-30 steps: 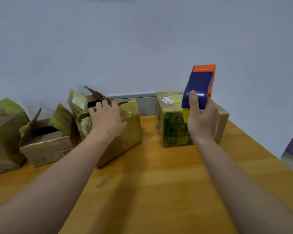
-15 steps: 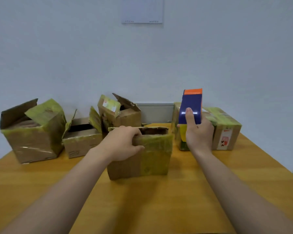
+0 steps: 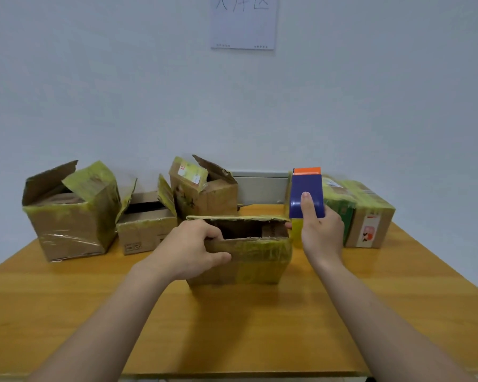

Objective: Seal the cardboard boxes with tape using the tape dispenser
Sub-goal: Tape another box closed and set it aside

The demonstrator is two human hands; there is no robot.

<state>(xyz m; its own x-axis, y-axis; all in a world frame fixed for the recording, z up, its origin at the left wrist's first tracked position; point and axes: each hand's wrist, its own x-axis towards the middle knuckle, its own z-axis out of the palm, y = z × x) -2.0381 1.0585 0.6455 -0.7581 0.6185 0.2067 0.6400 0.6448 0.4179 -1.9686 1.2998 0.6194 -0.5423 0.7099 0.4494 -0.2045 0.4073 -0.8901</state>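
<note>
Now the left hand [image 3: 189, 250] grips the open cardboard box [image 3: 255, 260] at mid-table; the right hand [image 3: 319, 232] holds the tape dispenser [image 3: 306, 194] upright just beside its right end.

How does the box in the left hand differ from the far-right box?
The held box is open on top; the far-right box is closed. The left hand grips the held box's front wall; the far-right box stands farther back. Both are brown cardboard with yellowish tape.
</note>
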